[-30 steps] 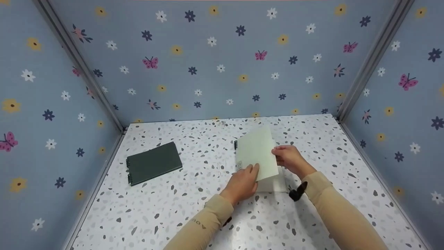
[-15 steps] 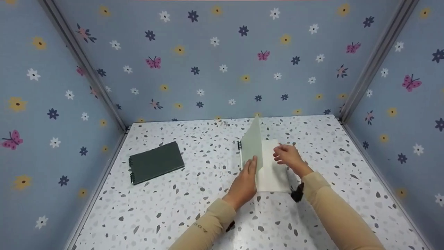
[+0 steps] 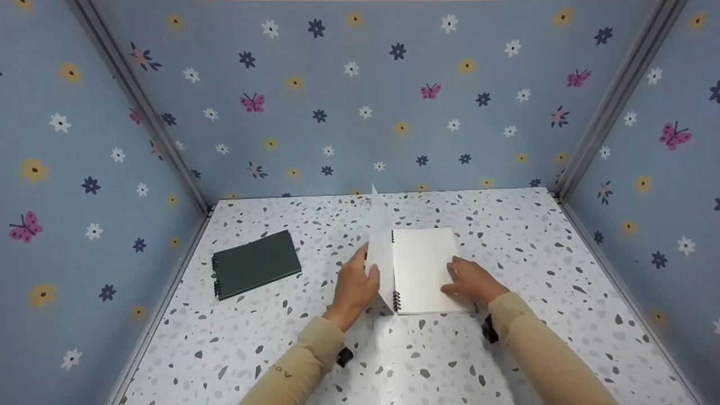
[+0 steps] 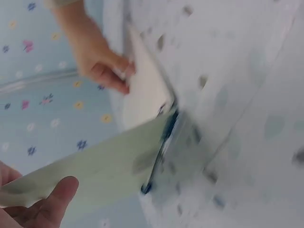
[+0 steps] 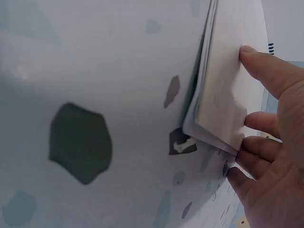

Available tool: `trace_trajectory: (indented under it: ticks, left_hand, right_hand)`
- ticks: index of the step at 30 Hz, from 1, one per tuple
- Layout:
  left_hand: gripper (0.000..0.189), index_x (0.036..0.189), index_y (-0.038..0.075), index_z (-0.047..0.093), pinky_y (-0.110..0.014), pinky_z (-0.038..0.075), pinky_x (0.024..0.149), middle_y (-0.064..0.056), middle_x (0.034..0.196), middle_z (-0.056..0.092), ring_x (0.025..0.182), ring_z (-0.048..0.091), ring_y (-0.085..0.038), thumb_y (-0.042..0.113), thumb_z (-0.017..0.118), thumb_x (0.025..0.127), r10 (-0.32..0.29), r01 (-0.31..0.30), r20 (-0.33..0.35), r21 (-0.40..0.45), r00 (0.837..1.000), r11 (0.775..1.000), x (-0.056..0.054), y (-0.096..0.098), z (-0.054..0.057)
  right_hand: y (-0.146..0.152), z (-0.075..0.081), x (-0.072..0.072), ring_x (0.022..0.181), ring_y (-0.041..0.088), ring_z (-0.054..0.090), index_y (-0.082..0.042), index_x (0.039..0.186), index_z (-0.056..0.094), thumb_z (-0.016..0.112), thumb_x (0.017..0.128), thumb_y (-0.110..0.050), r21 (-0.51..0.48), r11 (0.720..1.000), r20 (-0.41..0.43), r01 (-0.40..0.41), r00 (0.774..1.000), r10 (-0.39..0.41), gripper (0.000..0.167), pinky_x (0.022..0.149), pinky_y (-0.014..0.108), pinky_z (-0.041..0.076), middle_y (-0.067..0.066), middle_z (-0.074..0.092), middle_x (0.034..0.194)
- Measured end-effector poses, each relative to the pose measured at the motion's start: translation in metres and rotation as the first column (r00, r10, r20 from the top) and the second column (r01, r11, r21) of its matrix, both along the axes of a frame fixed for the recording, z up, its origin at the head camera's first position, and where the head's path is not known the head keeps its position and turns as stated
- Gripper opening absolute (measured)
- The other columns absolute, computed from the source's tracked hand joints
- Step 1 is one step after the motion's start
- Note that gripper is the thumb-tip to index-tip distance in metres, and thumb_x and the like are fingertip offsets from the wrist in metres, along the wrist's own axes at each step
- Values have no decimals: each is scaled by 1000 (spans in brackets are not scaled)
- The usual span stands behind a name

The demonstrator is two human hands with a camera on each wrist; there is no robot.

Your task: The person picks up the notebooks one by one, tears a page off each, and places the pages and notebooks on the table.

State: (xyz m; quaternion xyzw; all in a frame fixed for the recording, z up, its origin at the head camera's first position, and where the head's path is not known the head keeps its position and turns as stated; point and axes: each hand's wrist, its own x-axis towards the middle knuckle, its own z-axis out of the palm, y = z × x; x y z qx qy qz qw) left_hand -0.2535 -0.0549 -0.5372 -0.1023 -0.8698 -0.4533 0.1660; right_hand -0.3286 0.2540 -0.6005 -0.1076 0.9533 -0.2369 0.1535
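A spiral notebook [image 3: 423, 264] lies opened on the speckled tabletop, its blank page facing up. Its pale green cover [image 4: 111, 166] stands nearly upright on the binding side, seen almost edge-on in the head view. My left hand [image 3: 355, 286] grips this cover, the thumb [image 4: 65, 187] on one face and the fingers partly hidden behind it. At the page's right edge, my right hand [image 3: 473, 279] rests with its fingers spread and loosely bent. In the right wrist view, the thumb [image 5: 254, 57] touches the page and the other fingertips sit along its edge.
A dark green spiral notebook [image 3: 257, 264] lies closed on the left of the tabletop [image 3: 332, 360]. Flower-patterned panels [image 3: 349, 95] rise behind and at both sides, joined by grey metal posts [image 3: 135, 107].
The pale cover has swung leftward past upright with my left hand, uncovering the blank page. My right hand has let go of the cover and come down onto the page's right edge.
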Motion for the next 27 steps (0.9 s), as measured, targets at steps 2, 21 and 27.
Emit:
trace_trajectory:
  ticks: [2, 21, 27]
  left_hand:
    - [50, 147, -12, 58, -51, 61, 105, -29, 134, 72, 122, 74, -42, 2, 64, 99, 33, -32, 53, -12, 998, 999, -3, -15, 7]
    - [33, 116, -13, 68, -51, 59, 83, -23, 102, 70, 84, 62, -29, 10, 72, 93, 199, 29, 471, -434, 860, 900, -20, -90, -33]
    - [31, 109, -12, 72, -53, 61, 79, -24, 100, 70, 85, 66, -35, 16, 73, 95, 210, 67, 449, -526, 869, 848, -24, -82, -38]
  right_hand:
    - [1, 2, 0, 160, 52, 33, 8, 156, 51, 83, 97, -33, 8, 1000, 10, -2, 1000, 2, 78, 133, 62, 26, 32, 33, 172]
    - [-6, 6, 7, 159, 52, 34, 6, 155, 53, 82, 98, -29, 27, 999, 19, 32, 999, -32, 73, 133, 62, 27, 32, 33, 172]
    - [-10, 6, 1, 126, 46, 65, 1, 114, 72, 82, 97, -27, 31, 999, -37, 41, 999, -40, 34, 113, 58, 52, 29, 66, 138]
